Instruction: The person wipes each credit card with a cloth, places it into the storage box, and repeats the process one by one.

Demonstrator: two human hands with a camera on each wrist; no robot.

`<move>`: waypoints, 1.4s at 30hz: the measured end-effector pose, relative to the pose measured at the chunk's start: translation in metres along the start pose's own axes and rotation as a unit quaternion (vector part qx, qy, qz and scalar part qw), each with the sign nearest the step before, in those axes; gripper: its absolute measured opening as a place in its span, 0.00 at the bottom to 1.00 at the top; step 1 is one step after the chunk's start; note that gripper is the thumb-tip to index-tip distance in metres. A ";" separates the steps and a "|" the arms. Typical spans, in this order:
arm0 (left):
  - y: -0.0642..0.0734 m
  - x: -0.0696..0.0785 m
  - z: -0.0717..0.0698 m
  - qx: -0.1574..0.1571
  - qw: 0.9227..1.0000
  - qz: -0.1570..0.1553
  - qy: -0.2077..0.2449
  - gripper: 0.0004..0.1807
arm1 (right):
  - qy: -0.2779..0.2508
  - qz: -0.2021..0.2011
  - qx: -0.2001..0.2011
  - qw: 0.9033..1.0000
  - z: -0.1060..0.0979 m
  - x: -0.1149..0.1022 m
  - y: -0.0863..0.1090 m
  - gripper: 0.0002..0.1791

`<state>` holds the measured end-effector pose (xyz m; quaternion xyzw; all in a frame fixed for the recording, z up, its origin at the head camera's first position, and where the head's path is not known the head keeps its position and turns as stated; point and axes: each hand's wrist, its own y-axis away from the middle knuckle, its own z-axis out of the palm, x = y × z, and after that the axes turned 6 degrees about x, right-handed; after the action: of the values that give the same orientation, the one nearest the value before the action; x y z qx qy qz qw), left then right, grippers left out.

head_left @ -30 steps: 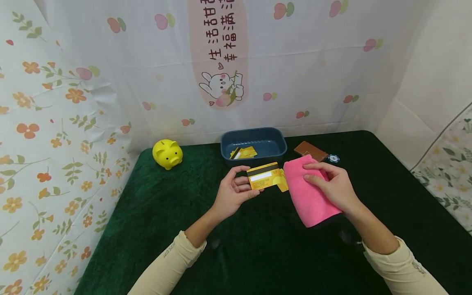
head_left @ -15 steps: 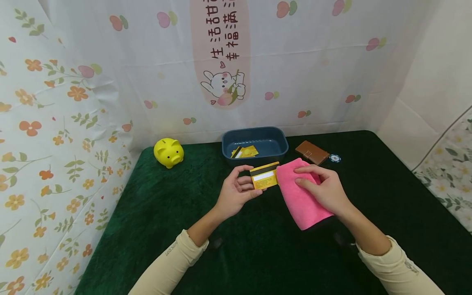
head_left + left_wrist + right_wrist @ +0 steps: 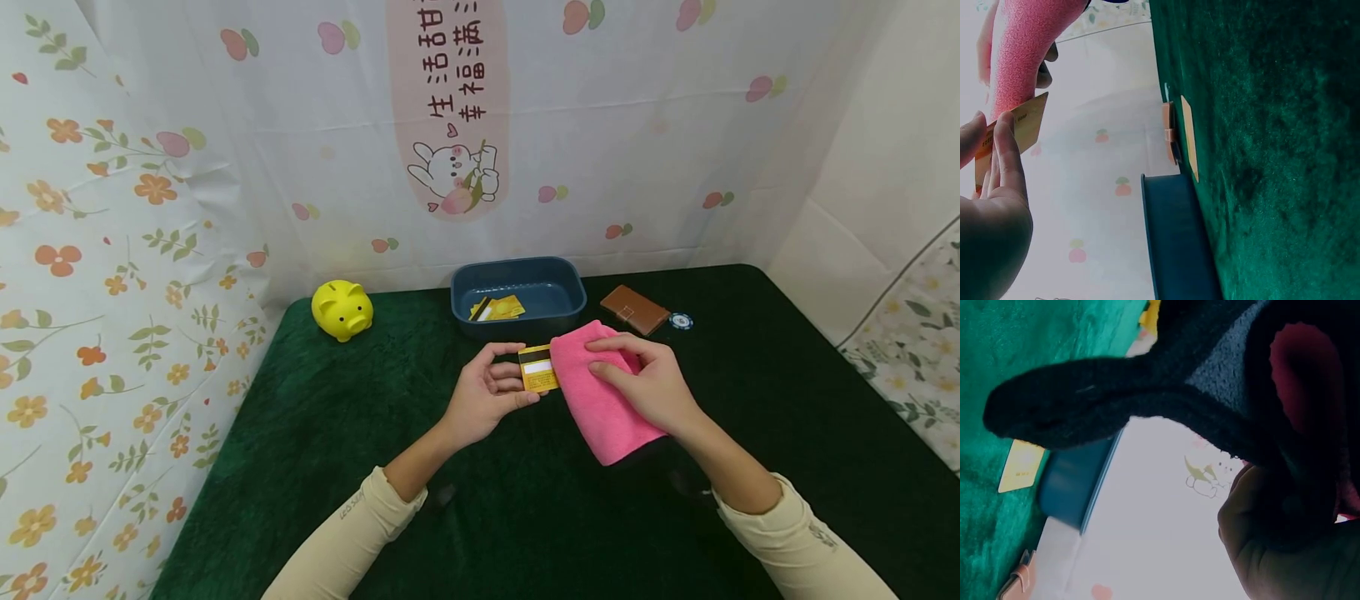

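A yellow bank card [image 3: 536,368], its dark stripe and white strip showing, is pinched by its left end between the thumb and fingers of my left hand [image 3: 480,396]. My right hand [image 3: 652,379] grips a folded pink cloth [image 3: 600,408], black on its other side. The cloth overlaps the card's right end, hiding it in the head view. In the left wrist view the pink cloth [image 3: 1019,62] meets the far part of the card [image 3: 1032,119]. The right wrist view shows the cloth's dark underside [image 3: 1072,400] hanging below the right hand [image 3: 1254,531].
Several yellow cards [image 3: 498,308] lie in a blue basin [image 3: 517,327] at the back. Another yellow card [image 3: 1190,137] lies on the green-covered table [image 3: 360,417]. A yellow piggy bank [image 3: 342,310] stands left; a brown wallet [image 3: 635,310] and poker chip [image 3: 681,321] lie right.
The right hand has moved the cloth leftward over the held card, covering more of its right end. The left hand has shifted slightly right. The card on the table is now hidden in the head view.
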<state>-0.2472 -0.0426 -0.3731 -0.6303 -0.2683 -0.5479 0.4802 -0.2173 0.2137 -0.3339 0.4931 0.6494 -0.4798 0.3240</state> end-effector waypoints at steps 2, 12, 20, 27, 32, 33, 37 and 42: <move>0.000 0.000 0.001 -0.002 1.000 0.001 0.000 0.33 | -0.003 -0.002 -0.003 1.000 0.001 -0.001 0.000 0.14; -0.001 0.000 0.003 -0.006 1.000 0.001 -0.017 0.31 | -0.022 -0.004 -0.020 1.000 0.008 -0.003 0.001 0.13; 0.000 -0.003 0.003 -0.016 1.000 0.007 -0.012 0.30 | -0.036 -0.012 -0.038 0.999 0.012 -0.004 0.002 0.12; 0.000 -0.005 0.002 -0.012 0.999 0.021 -0.028 0.30 | -0.043 -0.023 -0.057 0.997 0.014 -0.007 0.003 0.12; 0.000 -0.005 0.002 -0.015 0.999 0.027 -0.025 0.31 | -0.031 -0.030 -0.063 0.997 0.013 -0.006 0.004 0.12; 0.000 -0.005 0.002 -0.015 0.999 0.029 -0.024 0.31 | -0.028 -0.033 -0.066 0.997 0.013 -0.006 0.004 0.12; 0.001 -0.006 0.002 -0.010 0.999 0.034 -0.025 0.31 | -0.014 -0.040 -0.076 0.996 0.013 -0.004 0.006 0.12; 0.002 -0.005 0.003 0.004 0.998 0.049 -0.031 0.32 | -0.005 -0.036 -0.090 0.995 0.012 -0.004 0.007 0.12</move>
<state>-0.2459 -0.0397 -0.3782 -0.6574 -0.2536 -0.5029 0.5006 -0.2097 0.2016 -0.3368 0.4360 0.7057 -0.4334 0.3523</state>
